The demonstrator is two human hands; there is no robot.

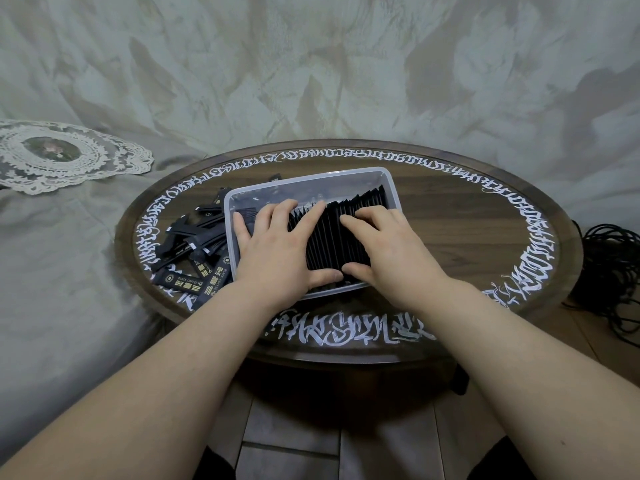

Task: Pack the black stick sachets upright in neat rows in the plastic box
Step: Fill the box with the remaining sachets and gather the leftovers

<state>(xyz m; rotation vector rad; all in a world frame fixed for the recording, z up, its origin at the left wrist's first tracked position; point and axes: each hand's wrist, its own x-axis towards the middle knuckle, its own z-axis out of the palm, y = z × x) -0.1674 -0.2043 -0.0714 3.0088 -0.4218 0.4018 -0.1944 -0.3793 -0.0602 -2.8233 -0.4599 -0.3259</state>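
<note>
Reaching in from the near edge, both hands lie flat with fingers straight on the row [332,237] of upright sachets in the box [311,180]: left hand [277,244] on the row's left end, right hand [384,247] on its middle, thumbs at the near side. Box sits on the round table [467,244]. Loose sachets [194,244] are heaped left of the box. Farther left, a doily [62,155] lies on cloth.

Dim, flat indoor light, cool grey-green cast; source apparently overhead. Soft shadow under round surface [450,233] rim. No hard glare. Strong wide-angle bending at edges; forearms stretched. Centre fairly sharp, backdrop cloth [311,64] soft, black sachets [332,237] lose detail.
</note>
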